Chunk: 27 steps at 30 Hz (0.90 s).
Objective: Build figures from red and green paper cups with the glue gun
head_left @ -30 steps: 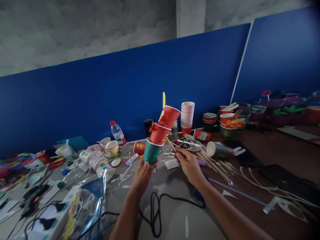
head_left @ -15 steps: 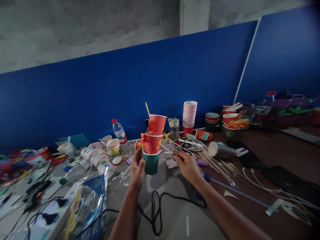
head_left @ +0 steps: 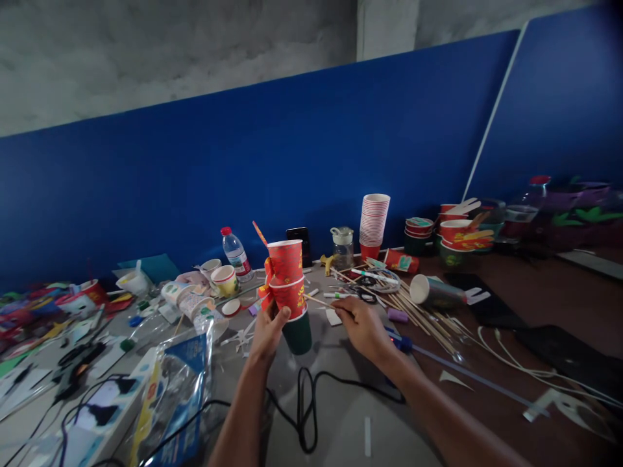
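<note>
In my left hand (head_left: 267,337) is a tower of paper cups, its fingers closed round the left side. An upper red cup (head_left: 286,263) stands on a lower red cup (head_left: 292,296), which sits on a dark green cup (head_left: 298,334). The tower leans slightly to the left. A red and yellow piece (head_left: 267,275) and a thin stick (head_left: 259,233) stick out on its left side. My right hand (head_left: 363,324) pinches a thin wooden stick (head_left: 318,301), its far end at the right side of the lower red cup.
Behind the tower stand a phone (head_left: 298,241), a glass jar (head_left: 343,250) and a tall stack of cups (head_left: 374,220). Wooden sticks (head_left: 428,318) lie to the right. A black cable (head_left: 302,415) loops in front. A plastic package (head_left: 172,395) lies at left.
The cup tower has shifted left and down and now leans leftward, uncovering the phone behind. My left thumb has come onto the lower red cup. My right hand still holds the stick beside it.
</note>
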Each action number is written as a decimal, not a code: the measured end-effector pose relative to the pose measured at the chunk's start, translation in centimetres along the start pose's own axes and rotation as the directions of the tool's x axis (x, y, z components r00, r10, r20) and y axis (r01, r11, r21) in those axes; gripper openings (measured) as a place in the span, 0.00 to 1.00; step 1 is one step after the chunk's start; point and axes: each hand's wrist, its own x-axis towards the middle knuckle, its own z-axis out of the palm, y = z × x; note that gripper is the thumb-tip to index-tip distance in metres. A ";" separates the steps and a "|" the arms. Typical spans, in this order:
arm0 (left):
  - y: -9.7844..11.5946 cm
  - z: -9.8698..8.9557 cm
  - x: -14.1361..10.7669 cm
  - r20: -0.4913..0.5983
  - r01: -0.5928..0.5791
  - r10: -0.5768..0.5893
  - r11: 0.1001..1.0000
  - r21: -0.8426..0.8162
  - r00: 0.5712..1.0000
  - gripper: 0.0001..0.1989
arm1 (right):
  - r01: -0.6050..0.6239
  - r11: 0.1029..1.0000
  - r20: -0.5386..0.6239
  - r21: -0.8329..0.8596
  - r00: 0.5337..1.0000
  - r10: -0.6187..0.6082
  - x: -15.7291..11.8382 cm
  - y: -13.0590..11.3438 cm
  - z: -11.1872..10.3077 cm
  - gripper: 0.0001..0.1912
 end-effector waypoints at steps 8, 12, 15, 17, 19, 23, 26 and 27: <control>-0.8 0.1 0.0 -0.144 0.067 -0.085 0.989 -0.129 0.986 0.30 | 0.075 0.987 0.020 -0.142 0.997 -0.073 -0.1 -0.5 -0.4 0.12; -0.5 0.3 -0.1 -0.139 0.092 -0.115 0.983 -0.161 0.984 0.27 | 0.136 0.944 0.041 -0.301 0.991 -0.130 -0.3 -0.8 -0.5 0.11; -0.4 0.3 -0.2 -0.172 0.108 -0.139 0.978 -0.180 0.975 0.24 | 0.160 0.921 0.025 -0.354 0.987 -0.161 -0.4 -1.1 -0.7 0.10; -0.4 0.2 -0.2 -0.212 0.105 -0.143 0.978 -0.180 0.967 0.22 | 0.153 0.920 -0.051 -0.361 0.982 -0.183 -0.4 -1.3 -1.1 0.12; -0.3 0.1 -0.1 -0.253 0.097 -0.144 0.977 -0.192 0.957 0.22 | 0.125 0.936 -0.176 -0.328 0.966 -0.191 -0.1 -1.4 -1.8 0.17; -0.3 -0.1 0.2 -0.320 0.067 -0.159 0.957 -0.281 0.934 0.20 | 0.025 0.985 -0.404 -0.172 0.910 -0.094 1.0 -1.1 -4.1 0.23; -0.5 -0.2 0.2 -0.321 0.074 -0.183 0.943 -0.324 0.929 0.20 | -0.013 0.988 -0.423 -0.156 0.905 -0.055 1.4 -1.0 -5.9 0.26; -0.6 -0.2 0.2 -0.301 0.089 -0.195 0.938 -0.334 0.933 0.20 | -0.016 0.984 -0.398 -0.178 0.915 -0.057 1.3 -1.0 -6.6 0.26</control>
